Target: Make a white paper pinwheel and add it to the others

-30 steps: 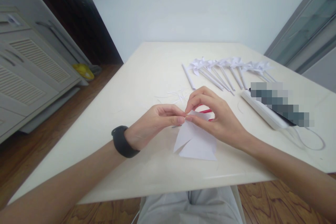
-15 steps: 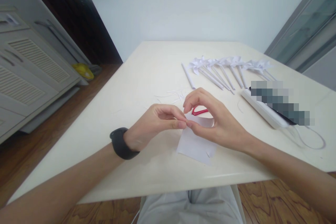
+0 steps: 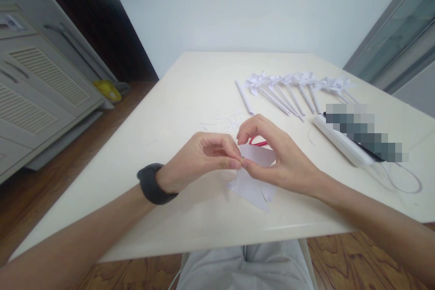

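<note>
Left hand (image 3: pixel 204 156) pinches slit white paper (image 3: pixel 249 188), which spreads below and right of that grip; whether the right hand (image 3: pixel 287 154) grasps it is unclear.

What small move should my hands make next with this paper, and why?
Perhaps lift the lowest corner of the slit white paper sheet: no hand holds that corner, while the left hand and right hand meet higher up on the sheet.
</note>
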`<state>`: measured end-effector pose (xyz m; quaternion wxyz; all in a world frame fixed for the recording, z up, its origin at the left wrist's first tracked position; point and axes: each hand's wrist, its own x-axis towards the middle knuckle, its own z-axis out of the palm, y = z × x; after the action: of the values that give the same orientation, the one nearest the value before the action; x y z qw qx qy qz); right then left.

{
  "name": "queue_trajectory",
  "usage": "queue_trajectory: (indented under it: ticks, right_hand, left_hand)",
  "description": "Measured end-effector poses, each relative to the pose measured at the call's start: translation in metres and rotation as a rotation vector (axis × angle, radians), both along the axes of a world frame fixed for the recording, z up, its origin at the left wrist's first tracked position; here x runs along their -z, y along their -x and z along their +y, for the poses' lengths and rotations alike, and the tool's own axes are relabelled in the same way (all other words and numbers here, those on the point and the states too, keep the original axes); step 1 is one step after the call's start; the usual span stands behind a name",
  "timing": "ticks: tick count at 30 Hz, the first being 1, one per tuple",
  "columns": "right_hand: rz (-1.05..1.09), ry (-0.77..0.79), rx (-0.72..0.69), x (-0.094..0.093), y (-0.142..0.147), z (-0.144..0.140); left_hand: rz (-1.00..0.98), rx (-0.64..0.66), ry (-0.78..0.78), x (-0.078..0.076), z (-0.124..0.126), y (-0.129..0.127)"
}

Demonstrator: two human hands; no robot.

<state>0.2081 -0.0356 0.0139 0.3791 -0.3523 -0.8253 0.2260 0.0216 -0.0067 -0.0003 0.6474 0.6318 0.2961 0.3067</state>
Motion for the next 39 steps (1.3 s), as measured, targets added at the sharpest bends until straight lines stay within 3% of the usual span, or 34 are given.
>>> queue_trajectory:
  ticks: [12,19,25,33,39]
  right_hand:
    - [0.071,-0.004,0.031,-0.004,-0.003,-0.001]
    - [0.175,0.044,0.090,-0.006,-0.011,0.005]
    - [0.090,0.203,0.094,-0.010,-0.018,0.013]
    - [0.117,0.253,0.168,-0.002,-0.020,0.017]
    - [0.139,0.307,0.074,-0.002,-0.013,0.014]
  left_hand:
    - [-0.040,-0.038,-0.111,-0.002,0.001,0.001]
    - [-0.031,0.032,-0.191,-0.006,-0.001,0.001]
    - [-0.061,-0.129,-0.234,-0.008,0.004,0.002]
    - [-0.145,-0.191,-0.039,-0.005,0.013,0.006]
    - [-0.212,-0.122,0.185,-0.006,0.012,0.007]
